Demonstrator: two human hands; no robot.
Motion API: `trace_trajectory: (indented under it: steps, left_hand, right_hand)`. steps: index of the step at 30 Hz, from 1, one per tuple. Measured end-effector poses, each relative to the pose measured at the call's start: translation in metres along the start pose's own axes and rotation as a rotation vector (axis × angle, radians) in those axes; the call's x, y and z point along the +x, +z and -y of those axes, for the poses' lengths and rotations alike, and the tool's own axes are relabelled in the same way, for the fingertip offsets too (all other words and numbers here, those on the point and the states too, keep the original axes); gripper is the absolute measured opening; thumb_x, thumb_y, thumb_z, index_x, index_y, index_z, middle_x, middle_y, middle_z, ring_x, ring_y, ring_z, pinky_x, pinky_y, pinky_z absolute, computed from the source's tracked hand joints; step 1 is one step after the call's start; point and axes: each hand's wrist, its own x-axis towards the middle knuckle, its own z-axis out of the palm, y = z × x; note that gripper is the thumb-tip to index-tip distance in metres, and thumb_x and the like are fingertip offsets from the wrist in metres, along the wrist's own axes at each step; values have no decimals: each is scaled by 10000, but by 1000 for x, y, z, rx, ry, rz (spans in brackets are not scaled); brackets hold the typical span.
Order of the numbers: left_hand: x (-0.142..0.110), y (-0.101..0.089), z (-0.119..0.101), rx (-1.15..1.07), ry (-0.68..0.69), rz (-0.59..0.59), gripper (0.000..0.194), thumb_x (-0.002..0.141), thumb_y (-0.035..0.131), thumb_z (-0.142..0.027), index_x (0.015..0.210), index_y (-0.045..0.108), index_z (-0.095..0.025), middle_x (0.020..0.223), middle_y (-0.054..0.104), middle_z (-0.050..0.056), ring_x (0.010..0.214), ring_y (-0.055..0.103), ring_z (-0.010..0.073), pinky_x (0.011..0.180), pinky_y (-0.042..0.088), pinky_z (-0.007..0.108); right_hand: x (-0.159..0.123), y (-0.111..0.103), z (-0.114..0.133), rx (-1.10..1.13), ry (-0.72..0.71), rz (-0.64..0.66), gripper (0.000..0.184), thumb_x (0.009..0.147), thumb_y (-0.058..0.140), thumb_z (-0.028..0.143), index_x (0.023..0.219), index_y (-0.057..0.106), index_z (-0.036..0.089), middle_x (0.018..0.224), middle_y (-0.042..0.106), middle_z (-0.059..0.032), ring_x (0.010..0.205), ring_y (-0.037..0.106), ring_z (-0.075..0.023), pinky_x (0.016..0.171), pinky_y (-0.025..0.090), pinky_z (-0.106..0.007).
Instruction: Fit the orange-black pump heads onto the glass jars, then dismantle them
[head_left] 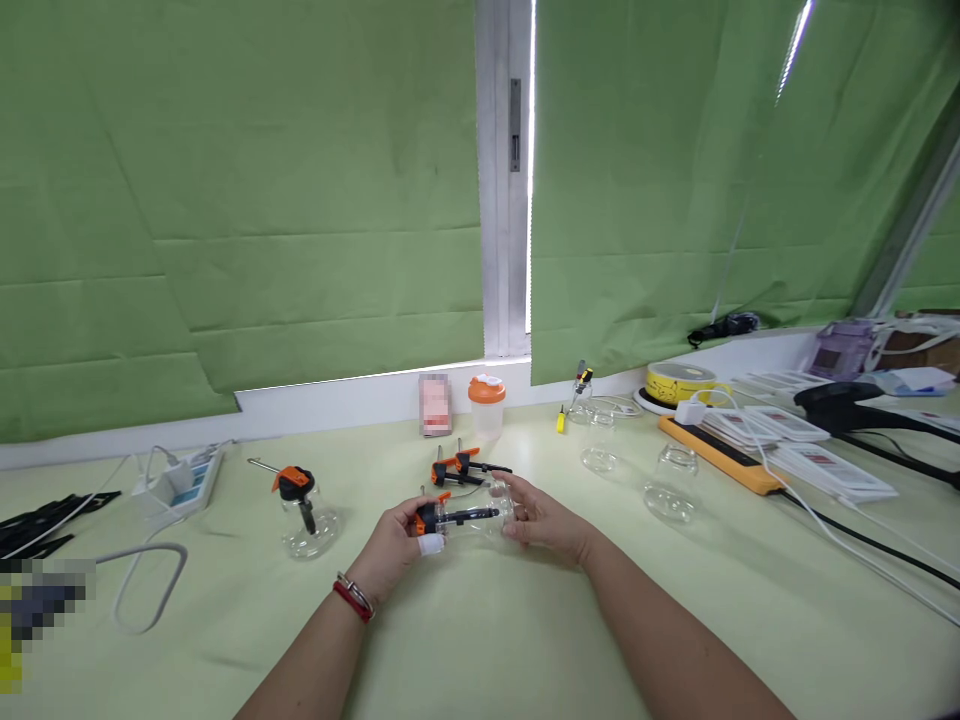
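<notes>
Well to the left of the orange-lidded cup and in front of it, an upright glass jar is topped by a black-and-orange lid. In front of the cup and to its left, the left hand is seen half closed, its thumb wrapped in a white bandage; by it the lidded end of a held jar is gripped. Two loose lids are set down just in front of the cup. Nearer still, the held jar is kept sideways, its other end pinched by the curled right hand. To the cup's right, two clear glass vessels are placed.
</notes>
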Motion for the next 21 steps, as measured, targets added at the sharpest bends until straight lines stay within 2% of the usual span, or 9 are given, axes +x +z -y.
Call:
trace_trajectory:
  steps: [12,17,21]
  left_hand:
    - [-4,2,-5,3,-10,25,487,539,791,-183,1001,643,-151,835,681,31,764,638,184,767,495,311]
    - [-2,0,0,2,5,44,485,553,787,-167,1014,638,-158,818,688,25,763,637,177,764,494,297]
    - [-2,-1,0,-3,9,45,495,549,790,-163,1020,639,-158,820,691,25,767,636,175,765,493,293]
  right_hand:
    - [-1,0,1,42,32,-8,744,707,696,492,1350,374,301,1129,523,-66,638,567,-91,561,435,-235]
    - [-2,3,4,32,81,-44,697,714,666,539,1293,440,225,934,592,-37,589,563,-97,527,420,-226]
    - [-1,5,3,41,110,-60,613,747,622,551,1219,483,185,904,623,-52,538,551,-90,488,385,-219]
